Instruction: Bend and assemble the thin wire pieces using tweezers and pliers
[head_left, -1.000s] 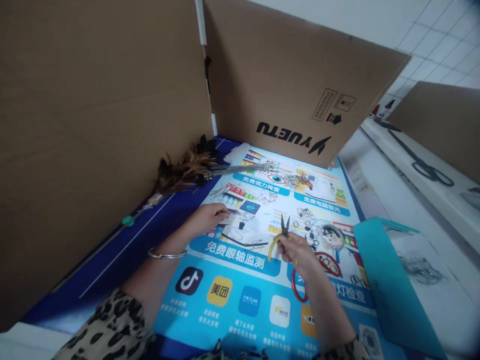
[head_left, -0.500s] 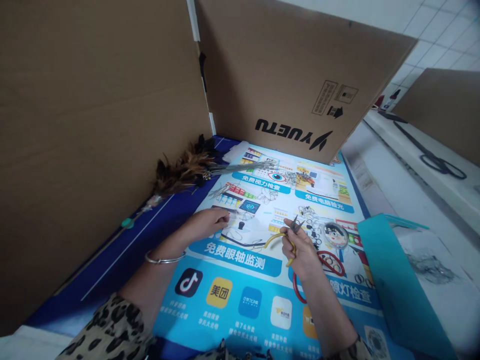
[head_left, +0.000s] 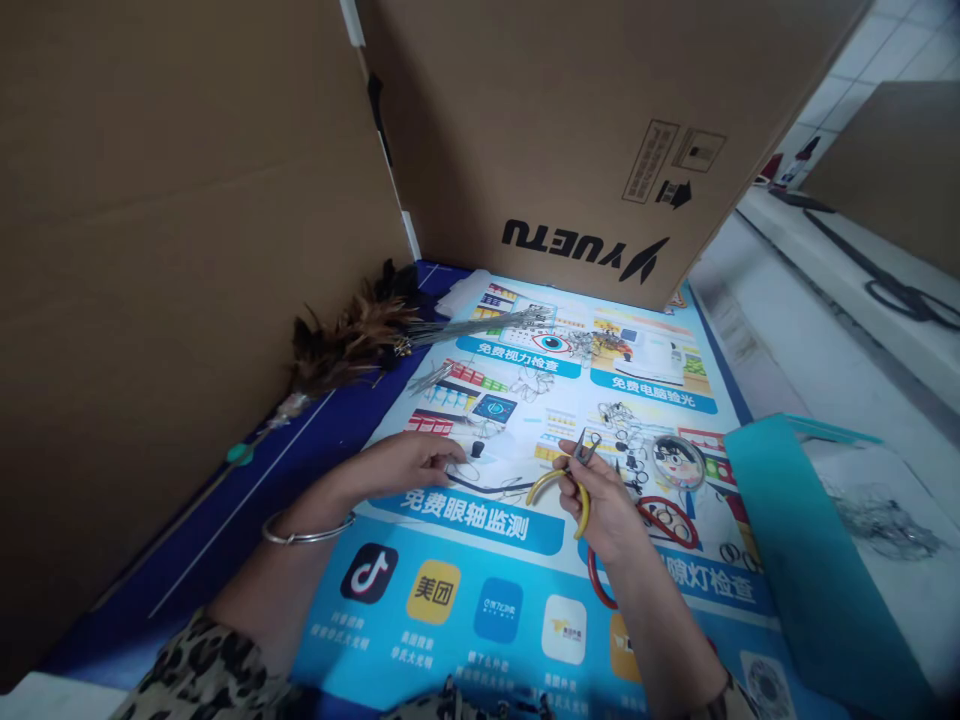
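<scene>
My right hand point(head_left: 600, 495) is wrapped round yellow-handled pliers point(head_left: 581, 458), whose metal jaws point up and away from me. To the left, my left hand point(head_left: 420, 463) is closed, its thumb and fingertips pressed together over the printed sheet point(head_left: 465, 560). A thin wire seems to show at those fingertips, too fine to make out for certain. Just beyond the right hand lie small black rings and coiled wire pieces point(head_left: 619, 415). Red-handled scissors point(head_left: 666, 522) lie partly hidden beneath my right forearm.
Tall cardboard panels point(head_left: 585, 130) stand behind and at the left. Brown feathers point(head_left: 349, 335) and a bundle of metal wires point(head_left: 480, 325) lie at the back left. A round tin point(head_left: 679, 462) and a teal box point(head_left: 817, 560) are at the right; black scissors point(head_left: 885, 285) lie farther off.
The view has shifted slightly. My left hand has come a little lower and nearer to me, while my right hand has turned the pliers slightly so their jaws show more.
</scene>
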